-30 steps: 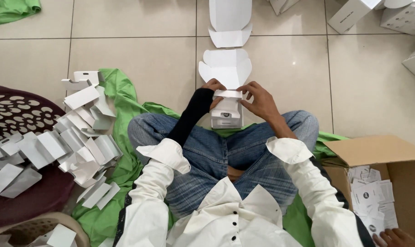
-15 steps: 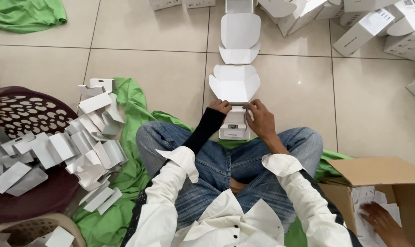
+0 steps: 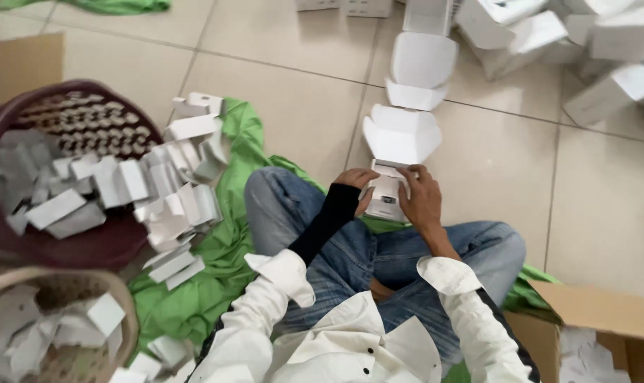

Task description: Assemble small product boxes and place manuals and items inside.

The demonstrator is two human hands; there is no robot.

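White card, a small box (image 3: pixel 387 193) sits over the person's crossed jeans (image 3: pixel 350 248), just short of the open-flapped carton (image 3: pixel 401 138), gripped by both hands, left (image 3: pixel 357 186) and right (image 3: pixel 420 198), apparently mid-fold, flaps likely needing tucking.

**Student:** What kind of place is the figure showing?

**Tutor:** It is showing an informal packing workplace, likely a room in a home or a small workshop. A person is sitting cross-legged on a pale tiled floor (image 3: pixel 286 106) rather than working at a bench.

**Student:** Which details are indicating that?

**Tutor:** Flat white carton blanks (image 3: pixel 159 191) are spilling from a maroon plastic basket (image 3: pixel 81 245) onto a green cloth (image 3: pixel 215 284). Assembled white boxes (image 3: pixel 606 42) are piling up at the upper right, open ones (image 3: pixel 407 106) are lying in a row, and a brown cardboard carton (image 3: pixel 591 319) is standing nearby.
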